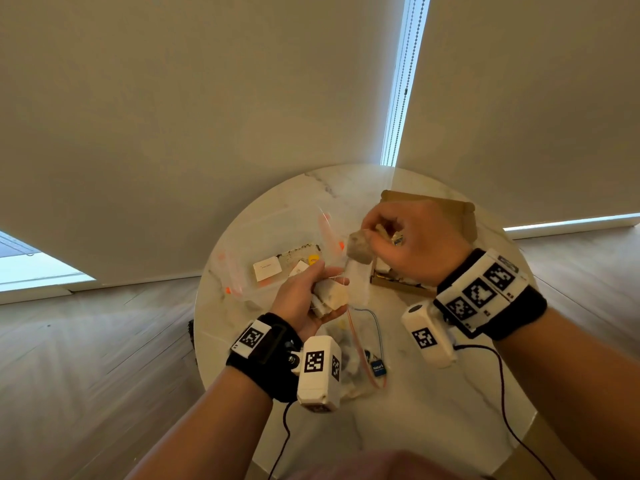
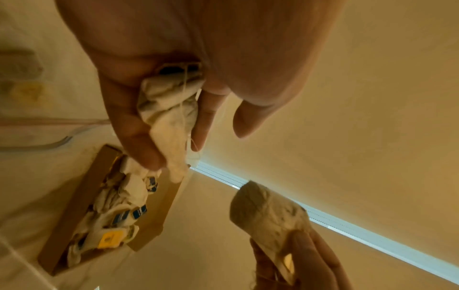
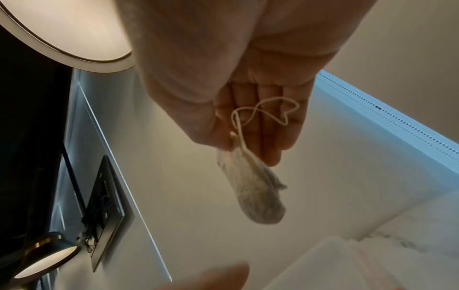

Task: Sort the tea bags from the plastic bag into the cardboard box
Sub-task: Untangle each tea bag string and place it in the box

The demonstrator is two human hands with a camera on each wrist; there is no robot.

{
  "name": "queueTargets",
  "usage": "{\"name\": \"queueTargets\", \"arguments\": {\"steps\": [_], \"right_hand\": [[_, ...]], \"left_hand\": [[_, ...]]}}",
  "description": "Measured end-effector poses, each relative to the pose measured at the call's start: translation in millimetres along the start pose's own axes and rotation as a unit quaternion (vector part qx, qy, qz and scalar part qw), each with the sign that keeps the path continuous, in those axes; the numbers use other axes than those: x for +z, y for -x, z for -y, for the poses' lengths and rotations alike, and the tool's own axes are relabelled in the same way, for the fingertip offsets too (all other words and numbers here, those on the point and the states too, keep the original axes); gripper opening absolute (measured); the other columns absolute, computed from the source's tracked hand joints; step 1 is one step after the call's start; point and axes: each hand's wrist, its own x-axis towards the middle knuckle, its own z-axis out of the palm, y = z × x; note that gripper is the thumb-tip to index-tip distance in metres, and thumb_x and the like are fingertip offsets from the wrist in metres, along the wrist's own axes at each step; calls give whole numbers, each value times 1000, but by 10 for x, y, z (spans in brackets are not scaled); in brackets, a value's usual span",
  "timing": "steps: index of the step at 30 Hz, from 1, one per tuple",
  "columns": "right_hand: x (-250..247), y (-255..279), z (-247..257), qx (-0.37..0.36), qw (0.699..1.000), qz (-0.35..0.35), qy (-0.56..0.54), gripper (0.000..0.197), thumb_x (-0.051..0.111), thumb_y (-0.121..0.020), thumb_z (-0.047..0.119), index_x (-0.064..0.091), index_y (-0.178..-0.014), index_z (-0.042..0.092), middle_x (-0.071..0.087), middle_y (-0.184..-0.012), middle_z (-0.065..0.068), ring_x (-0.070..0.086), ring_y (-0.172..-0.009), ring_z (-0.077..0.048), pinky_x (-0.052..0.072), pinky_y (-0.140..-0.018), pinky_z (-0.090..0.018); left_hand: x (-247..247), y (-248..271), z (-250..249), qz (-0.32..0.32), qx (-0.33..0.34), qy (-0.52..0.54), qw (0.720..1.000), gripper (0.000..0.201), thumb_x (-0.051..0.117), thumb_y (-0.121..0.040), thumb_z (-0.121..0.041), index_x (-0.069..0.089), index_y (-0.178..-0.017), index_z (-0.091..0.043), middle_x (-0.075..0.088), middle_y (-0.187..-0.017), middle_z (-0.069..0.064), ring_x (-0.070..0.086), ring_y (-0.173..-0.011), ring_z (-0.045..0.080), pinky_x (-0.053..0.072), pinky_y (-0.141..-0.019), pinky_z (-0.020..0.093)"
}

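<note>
My left hand [image 1: 311,296] holds a bunch of pale tea bags [image 1: 329,296] in its curled fingers above the round table; in the left wrist view the bunch [image 2: 168,117] hangs with strings from the palm. My right hand [image 1: 408,244] pinches a single grey-brown tea bag [image 1: 360,250] by its top, above the left end of the cardboard box [image 1: 460,216]. Its string loops over the fingers in the right wrist view, with the bag [image 3: 255,192] hanging below. The box [image 2: 159,212] holds several tea bags with blue and yellow tags. A clear plastic bag [image 1: 360,344] lies near my left wrist.
A clear plastic container [image 1: 273,251] with orange clips stands on the marble table [image 1: 433,393] at the left, holding white and yellow packets. A blue tea tag [image 1: 378,368] lies on the plastic bag. Cables run from both wrist cameras over the table's front edge.
</note>
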Motion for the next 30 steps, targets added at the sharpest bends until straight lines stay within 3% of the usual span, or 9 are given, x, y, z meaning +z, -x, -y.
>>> {"name": "queueTargets", "arguments": {"steps": [3,6,8,11,15,20,24,28,30], "right_hand": [[-67,-10,-77,31,999,15,14,13,56,-85,37,67,-86,30,65,-72,10,60,-67,-10,55,-62,-35],[-49,21,-99,41,998,55,6,13,58,-86,34,69,-86,27,64,-71,11,58,-65,-9,48,-59,-21],[11,55,-91,33,996,79,0,6,64,-86,25,70,-85,23,61,-68,13,56,-62,-7,40,-57,-11],[101,103,-93,24,994,106,-32,4,68,-85,21,71,-86,23,60,-67,13,56,-61,-8,40,-57,-13],[136,124,-136,34,990,122,-57,9,66,-88,19,73,-93,22,66,-76,9,61,-70,-9,51,-66,-23],[70,181,-199,48,993,103,-35,30,65,-88,8,65,-115,21,65,-78,13,60,-72,-3,41,-67,-9],[50,212,-127,11,989,145,-34,10,73,-83,18,73,-93,21,69,-81,11,60,-72,5,40,-70,-9],[144,198,-83,-20,990,140,-22,8,76,-79,21,73,-80,28,61,-107,8,55,-99,-9,42,-85,-25],[170,165,-94,-12,989,144,-26,7,76,-80,19,74,-82,26,63,-115,6,58,-102,-10,43,-87,-24]], "left_hand": [[-61,-9,35,-38,68,-98,992,19,64,-91,-27,72,-95,-10,64,-75,3,52,-63,15,42,-49,23],[-87,-38,36,-76,201,-233,949,10,73,-87,-24,76,-79,-19,65,-66,-7,54,-61,12,41,-48,21],[-37,-23,5,-51,276,-287,916,5,77,-84,-21,77,-81,-24,71,-72,-11,61,-66,4,44,-56,16],[45,14,-40,-3,323,-292,900,9,79,-82,-15,77,-86,-22,73,-77,-9,64,-70,4,49,-63,17],[51,4,-48,2,344,-306,888,19,79,-80,-11,76,-77,-30,74,-76,-8,66,-73,7,53,-70,22],[-45,-43,-95,-68,325,-268,904,20,80,-79,-11,75,-71,-29,72,-71,-11,65,-68,3,52,-67,20],[-64,-69,-149,-66,313,-275,907,13,81,-78,-13,76,-73,-24,73,-73,-4,65,-69,7,53,-68,26],[-32,-71,-143,-26,299,-320,899,14,82,-77,-16,78,-73,-29,75,-77,1,69,-76,19,57,-78,39],[-12,-71,-130,-4,287,-317,904,18,83,-75,-13,78,-71,-30,74,-75,0,69,-73,18,57,-76,38]]}}
